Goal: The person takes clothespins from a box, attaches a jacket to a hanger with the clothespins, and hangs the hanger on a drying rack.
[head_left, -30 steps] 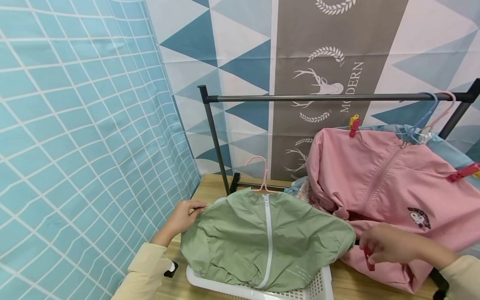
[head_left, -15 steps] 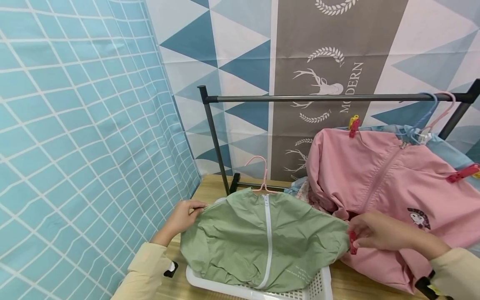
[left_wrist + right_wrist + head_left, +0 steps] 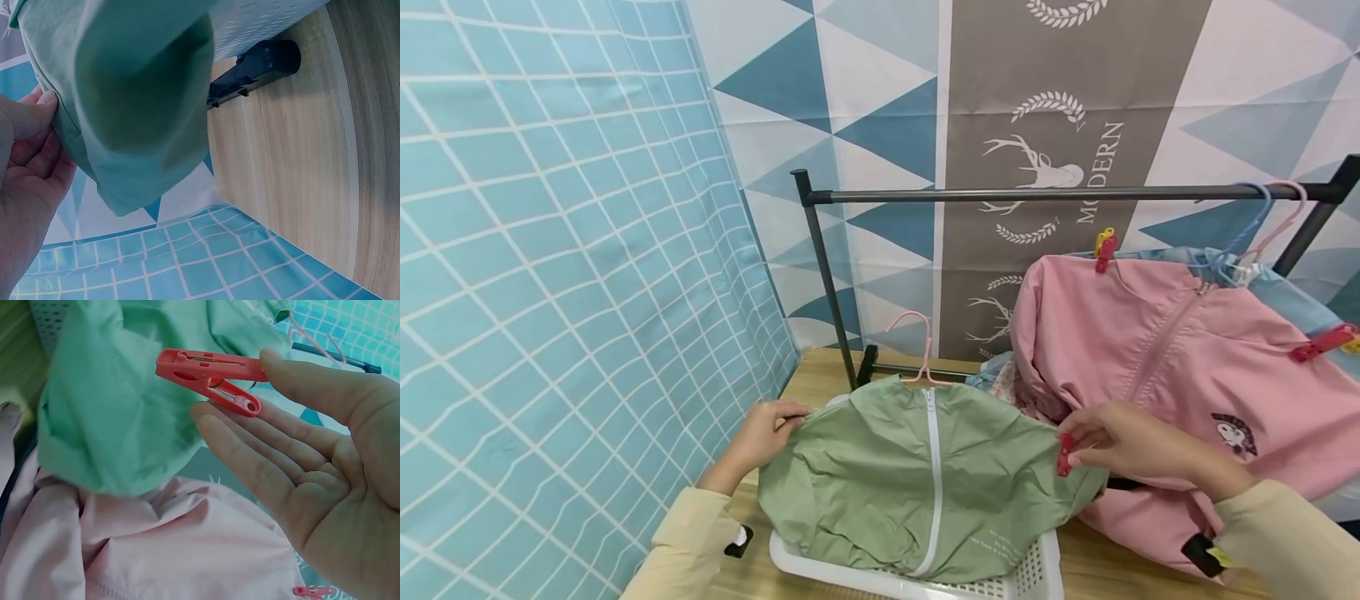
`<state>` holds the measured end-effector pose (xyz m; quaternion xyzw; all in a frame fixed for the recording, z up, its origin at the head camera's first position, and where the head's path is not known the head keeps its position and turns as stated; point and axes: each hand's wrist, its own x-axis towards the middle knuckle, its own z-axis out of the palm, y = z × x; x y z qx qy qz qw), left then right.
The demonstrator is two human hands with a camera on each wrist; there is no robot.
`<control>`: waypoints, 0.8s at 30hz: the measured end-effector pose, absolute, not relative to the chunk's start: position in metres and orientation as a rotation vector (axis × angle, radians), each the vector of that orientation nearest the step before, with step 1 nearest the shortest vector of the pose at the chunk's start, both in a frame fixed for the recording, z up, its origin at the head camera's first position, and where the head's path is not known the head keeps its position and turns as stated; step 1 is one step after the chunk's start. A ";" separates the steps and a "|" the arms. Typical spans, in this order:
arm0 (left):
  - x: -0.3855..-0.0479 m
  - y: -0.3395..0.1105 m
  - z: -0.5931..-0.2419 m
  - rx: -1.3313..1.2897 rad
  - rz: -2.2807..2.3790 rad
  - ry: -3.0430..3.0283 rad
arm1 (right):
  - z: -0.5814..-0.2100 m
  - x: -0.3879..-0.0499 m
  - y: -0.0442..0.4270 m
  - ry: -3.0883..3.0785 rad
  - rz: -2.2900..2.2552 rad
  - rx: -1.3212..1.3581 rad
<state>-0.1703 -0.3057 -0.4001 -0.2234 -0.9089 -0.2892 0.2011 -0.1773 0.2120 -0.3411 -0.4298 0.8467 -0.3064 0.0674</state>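
A green zip jacket (image 3: 865, 475) on a pink hanger (image 3: 927, 346) lies over a white basket (image 3: 1051, 567). With thumb and fingers my left hand (image 3: 765, 435) pinches the jacket's left shoulder edge; the left wrist view shows the thumb on the green cloth. My right hand (image 3: 1131, 442) holds a red clothespin (image 3: 1064, 456) at the jacket's right shoulder. In the right wrist view the clothespin (image 3: 209, 362) sits between thumb and fingertips, in front of the green cloth; whether it touches the cloth I cannot tell.
A black rack bar (image 3: 1000, 196) spans the back. From its right end hangs a pink jacket (image 3: 1187, 367) with red clothespins on its shoulders and blue cloth behind. A rack foot (image 3: 262, 65) stands on the wooden table beside the basket. Blue gridded cloth (image 3: 587, 250) covers the left wall.
My right hand has moved left and up with the red clothespin, from beside the pink jacket to the green jacket's right shoulder. The left hand keeps its place.
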 end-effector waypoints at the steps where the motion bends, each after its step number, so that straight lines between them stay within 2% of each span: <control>1: -0.170 -0.306 -0.400 -0.626 -0.808 -2.538 | -0.340 -0.177 0.209 2.569 -0.917 -1.268; 7: -0.170 -0.305 -0.399 -0.634 -0.794 -2.536 | -0.336 -0.177 0.195 2.599 -0.958 -1.200; 24: -0.169 -0.303 -0.397 -0.608 -0.775 -2.544 | -0.329 -0.184 0.155 2.577 -1.080 -1.321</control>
